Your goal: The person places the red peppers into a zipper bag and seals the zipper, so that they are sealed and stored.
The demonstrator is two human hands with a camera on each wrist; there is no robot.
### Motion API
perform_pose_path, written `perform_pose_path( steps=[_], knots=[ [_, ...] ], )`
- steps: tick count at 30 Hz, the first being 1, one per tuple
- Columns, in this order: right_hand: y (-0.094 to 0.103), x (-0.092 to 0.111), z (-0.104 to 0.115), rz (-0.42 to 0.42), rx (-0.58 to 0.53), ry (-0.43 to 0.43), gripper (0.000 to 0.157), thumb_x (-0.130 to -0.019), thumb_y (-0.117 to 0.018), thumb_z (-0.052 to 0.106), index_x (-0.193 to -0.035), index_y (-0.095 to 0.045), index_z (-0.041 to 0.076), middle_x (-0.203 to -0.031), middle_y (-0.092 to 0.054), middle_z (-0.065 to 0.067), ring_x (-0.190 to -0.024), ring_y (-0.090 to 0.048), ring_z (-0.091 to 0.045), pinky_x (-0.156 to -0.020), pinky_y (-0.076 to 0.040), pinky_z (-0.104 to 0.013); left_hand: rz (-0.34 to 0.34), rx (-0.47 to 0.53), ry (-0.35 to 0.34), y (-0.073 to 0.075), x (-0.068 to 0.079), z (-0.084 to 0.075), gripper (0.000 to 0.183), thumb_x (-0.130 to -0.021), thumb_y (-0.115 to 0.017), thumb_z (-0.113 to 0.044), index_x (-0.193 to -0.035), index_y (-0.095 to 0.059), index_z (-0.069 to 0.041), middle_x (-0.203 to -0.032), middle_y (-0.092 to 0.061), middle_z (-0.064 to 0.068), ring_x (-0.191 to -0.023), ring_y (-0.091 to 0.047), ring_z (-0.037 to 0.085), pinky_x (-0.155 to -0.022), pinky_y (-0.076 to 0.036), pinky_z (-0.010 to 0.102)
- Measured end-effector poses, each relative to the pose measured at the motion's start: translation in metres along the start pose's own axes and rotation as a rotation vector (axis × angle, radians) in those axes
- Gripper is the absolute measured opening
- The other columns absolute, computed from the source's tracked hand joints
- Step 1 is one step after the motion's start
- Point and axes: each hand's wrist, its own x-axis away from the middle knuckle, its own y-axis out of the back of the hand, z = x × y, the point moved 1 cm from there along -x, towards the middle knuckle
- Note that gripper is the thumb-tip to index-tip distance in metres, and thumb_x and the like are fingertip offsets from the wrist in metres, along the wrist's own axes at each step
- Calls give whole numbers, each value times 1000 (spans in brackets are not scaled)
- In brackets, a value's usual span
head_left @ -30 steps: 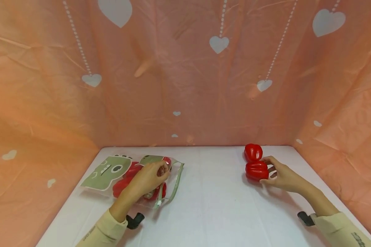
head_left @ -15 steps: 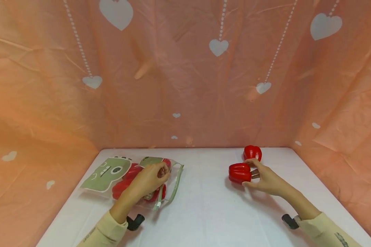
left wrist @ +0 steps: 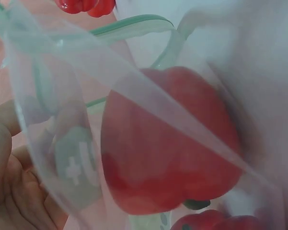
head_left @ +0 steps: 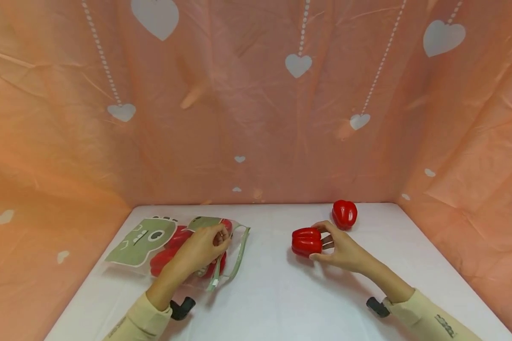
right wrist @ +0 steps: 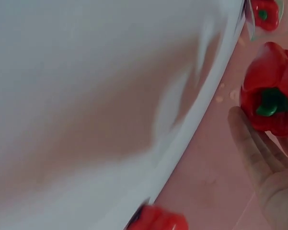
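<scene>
My right hand (head_left: 342, 249) grips a red bell pepper (head_left: 306, 241) between thumb and fingers, over the middle right of the white table. In the right wrist view this bell pepper shows its green stem (right wrist: 272, 101). My left hand (head_left: 202, 248) pinches the upper side of a clear zip bag (head_left: 142, 241) with a green monster print, lying at the left. Its mouth, edged in green, gapes toward the right. Several red bell peppers lie inside the bag; one bell pepper (left wrist: 167, 143) fills much of the left wrist view, behind the film. The left fingertips are partly hidden.
Another red bell pepper (head_left: 344, 214) lies near the back right of the white table (head_left: 273, 293). Orange cloth (head_left: 264, 132) with white hearts hangs behind the table and at both sides.
My right hand has carried the bell pepper leftward, away from the one at the back right. My left hand stays at the bag. The head view has shifted slightly.
</scene>
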Motion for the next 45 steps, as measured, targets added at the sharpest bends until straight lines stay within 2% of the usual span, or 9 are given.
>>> perform_pose_path(
  steps=[8,17,28,33,37,45],
  knots=[
    [-24,-8,17,17,-43,0,72,-85,-92,24,-143,-52,7,-136,-65,-18,-107,-71,-26,-87,-64,-40,-12,-10,-34,1,-2,1,14,-98,-78,-14,-96,-65,-13,-75,-59,-3,-65,-54,12,-60,-50,25],
    [-53,-17,37,49,-113,-22,69,-86,-92,24,-141,-53,8,-130,-64,-17,-92,-74,-16,-79,-63,-32,-9,-8,-28,-1,-5,1,14,-98,-79,-14,-96,-65,-14,-75,-59,-3,-63,-55,12,-60,-50,25],
    [-86,-32,55,88,-185,-52,68,-85,-92,22,-140,-54,6,-129,-64,-17,-86,-72,-17,-75,-63,-33,1,1,-9,0,-4,-1,14,-98,-78,-14,-97,-65,-13,-75,-59,-2,-62,-54,12,-58,-49,25],
    [-97,-38,63,121,-281,-95,68,-86,-91,19,-141,-53,5,-131,-63,-19,-88,-73,-18,-75,-64,-35,15,30,3,1,-3,-1,14,-99,-78,-14,-98,-64,-12,-75,-60,-1,-56,-55,12,-56,-51,25],
    [-105,-42,68,141,-357,-128,68,-88,-90,17,-142,-51,2,-131,-62,-21,-90,-74,-21,-74,-65,-39,21,33,13,1,-3,-1,14,-99,-78,-14,-98,-64,-12,-76,-60,-1,-57,-55,12,-56,-51,25],
    [-118,-50,74,157,-415,-165,67,-89,-89,14,-141,-50,-2,-126,-63,-23,-87,-75,-24,-69,-65,-41,23,30,0,1,-2,-1,14,-99,-78,-14,-99,-64,-13,-74,-60,-2,-55,-54,12,-54,-50,24]
  ],
)
